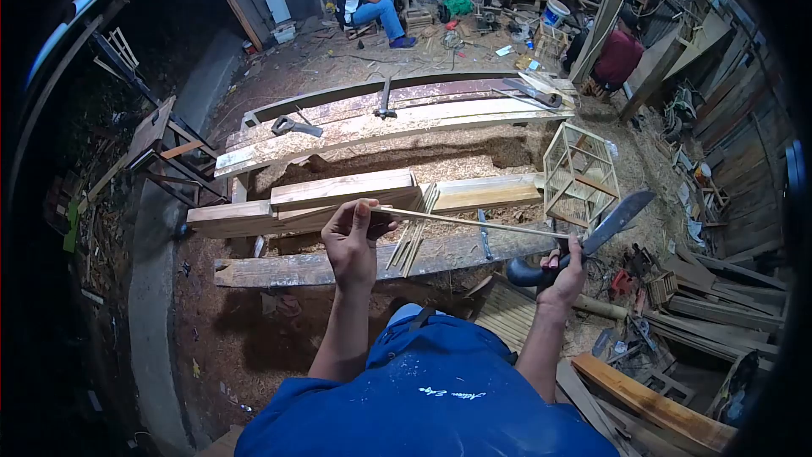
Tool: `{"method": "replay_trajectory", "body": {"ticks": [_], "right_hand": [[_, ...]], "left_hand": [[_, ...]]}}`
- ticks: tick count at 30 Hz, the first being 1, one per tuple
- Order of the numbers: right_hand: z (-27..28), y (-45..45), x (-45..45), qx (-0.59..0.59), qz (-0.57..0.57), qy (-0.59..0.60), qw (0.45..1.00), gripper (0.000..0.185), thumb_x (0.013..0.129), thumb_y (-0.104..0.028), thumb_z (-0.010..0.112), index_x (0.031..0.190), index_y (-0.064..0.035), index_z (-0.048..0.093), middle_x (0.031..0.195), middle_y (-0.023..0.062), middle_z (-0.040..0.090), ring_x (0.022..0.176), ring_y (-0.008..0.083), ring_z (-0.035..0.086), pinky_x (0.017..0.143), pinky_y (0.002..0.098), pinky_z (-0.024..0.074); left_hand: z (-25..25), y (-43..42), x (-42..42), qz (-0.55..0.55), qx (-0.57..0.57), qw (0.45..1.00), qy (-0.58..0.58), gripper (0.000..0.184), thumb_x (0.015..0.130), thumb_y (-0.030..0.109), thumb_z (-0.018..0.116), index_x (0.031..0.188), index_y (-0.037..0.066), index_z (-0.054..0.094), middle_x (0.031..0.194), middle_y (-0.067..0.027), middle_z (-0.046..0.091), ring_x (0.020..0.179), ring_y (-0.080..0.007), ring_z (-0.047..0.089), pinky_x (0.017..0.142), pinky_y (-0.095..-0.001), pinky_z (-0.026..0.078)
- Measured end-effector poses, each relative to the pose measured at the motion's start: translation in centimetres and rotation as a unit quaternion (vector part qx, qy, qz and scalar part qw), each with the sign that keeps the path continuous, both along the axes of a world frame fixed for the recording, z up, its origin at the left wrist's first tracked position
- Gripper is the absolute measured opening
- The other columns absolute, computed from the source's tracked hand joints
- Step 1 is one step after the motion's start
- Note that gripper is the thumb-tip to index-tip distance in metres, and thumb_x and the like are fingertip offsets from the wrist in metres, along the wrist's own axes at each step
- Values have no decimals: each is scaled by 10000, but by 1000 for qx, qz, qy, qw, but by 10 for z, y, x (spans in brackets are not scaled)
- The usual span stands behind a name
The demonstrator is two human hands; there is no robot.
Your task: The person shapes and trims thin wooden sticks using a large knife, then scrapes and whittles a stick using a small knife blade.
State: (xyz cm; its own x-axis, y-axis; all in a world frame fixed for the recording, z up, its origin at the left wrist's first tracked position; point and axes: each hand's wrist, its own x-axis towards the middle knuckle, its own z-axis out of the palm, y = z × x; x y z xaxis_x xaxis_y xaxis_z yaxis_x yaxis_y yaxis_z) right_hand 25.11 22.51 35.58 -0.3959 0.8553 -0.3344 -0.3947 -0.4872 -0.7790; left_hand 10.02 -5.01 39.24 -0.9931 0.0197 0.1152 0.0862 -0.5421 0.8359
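Observation:
My left hand (352, 241) pinches one end of a thin wooden stick (474, 222) between thumb and fingers. The stick stretches across in front of my chest to my right hand (565, 272). That hand is closed round a machete (619, 222), its broad blade pointing up and right and its dark curved handle sticking out to the left. The stick's far end meets the right hand near the thumb; whether it is gripped there I cannot tell. Beyond the stick, several similar thin sticks (412, 235) lie over the front plank (283, 271), beside a narrow blue-handled knife (484, 235).
A slatted wooden cage (584, 176) stands on the right. Behind are thick beams (338, 189) and a shaving-covered bench with a hammer (386, 101) and a handsaw (296, 126). One person (372, 2) sits at the back, another (617, 57) at right. Scrap boards (651, 406) lie lower right.

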Motion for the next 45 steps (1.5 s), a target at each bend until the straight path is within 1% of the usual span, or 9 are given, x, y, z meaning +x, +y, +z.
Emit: {"method": "replay_trajectory", "body": {"ticks": [13,16,20,23,24,26,30,40,45], "right_hand": [[-21,-26,12,15,78,-51,996,378,1043,-361,645,1165,-4,621,747,85,643,422,127,473,394,305,399],[-36,-35,24,-19,159,-25,987,582,1099,-512,461,1425,-41,562,760,70,616,424,120,470,386,268,379],[-66,-59,39,160,215,-105,958,438,1137,-418,404,1188,-29,601,773,85,622,446,128,494,417,284,435],[-47,-76,47,276,308,-123,902,268,1097,-252,573,989,-9,603,768,43,626,586,101,603,521,257,488],[-46,-82,50,276,330,-132,893,207,1057,-177,628,1205,-33,618,810,46,662,607,91,601,554,262,500],[-44,-93,56,315,379,-184,850,627,950,-57,744,1536,-109,527,882,76,716,685,82,612,659,283,543],[-29,-112,50,497,361,-138,777,535,937,-140,765,1455,-129,631,778,170,646,646,276,624,645,363,518],[-18,-122,53,537,466,-247,658,545,942,-127,737,1470,-193,622,695,120,578,572,272,559,567,396,480],[-26,-123,55,515,463,-237,682,548,938,-222,742,1467,-298,622,653,93,537,541,275,566,532,426,493]], "left_hand": [[-22,25,-41,11,-25,998,48,246,1083,186,589,1134,-37,681,898,-61,690,882,-241,757,850,-431,676],[-8,24,-53,27,-45,998,45,267,1092,198,578,1159,-32,695,785,-8,602,743,-159,708,715,-326,646],[-20,24,-38,-127,-237,963,4,257,1070,166,633,1201,-29,736,732,29,566,541,-39,501,461,-217,366],[-38,22,-7,-212,-254,939,-88,241,1035,158,688,1179,-24,753,764,10,636,507,-42,497,441,-219,375],[-41,21,6,-236,-276,924,-119,240,1034,160,690,1175,-24,754,771,5,647,516,-42,504,448,-217,380],[-55,15,28,-275,-296,898,-175,244,1029,167,698,1166,-26,755,793,-5,678,552,-42,528,478,-213,396],[-62,7,64,-319,-304,865,-240,294,1023,186,708,1224,-26,743,804,-9,683,560,-34,522,488,-218,380],[-55,-18,89,-316,-336,850,-255,140,925,15,621,913,-44,747,691,-40,658,555,-66,531,498,-243,387],[-46,-16,88,-284,-334,852,-286,139,887,39,650,841,-45,750,653,-24,656,580,-62,548,511,-257,399]]}}
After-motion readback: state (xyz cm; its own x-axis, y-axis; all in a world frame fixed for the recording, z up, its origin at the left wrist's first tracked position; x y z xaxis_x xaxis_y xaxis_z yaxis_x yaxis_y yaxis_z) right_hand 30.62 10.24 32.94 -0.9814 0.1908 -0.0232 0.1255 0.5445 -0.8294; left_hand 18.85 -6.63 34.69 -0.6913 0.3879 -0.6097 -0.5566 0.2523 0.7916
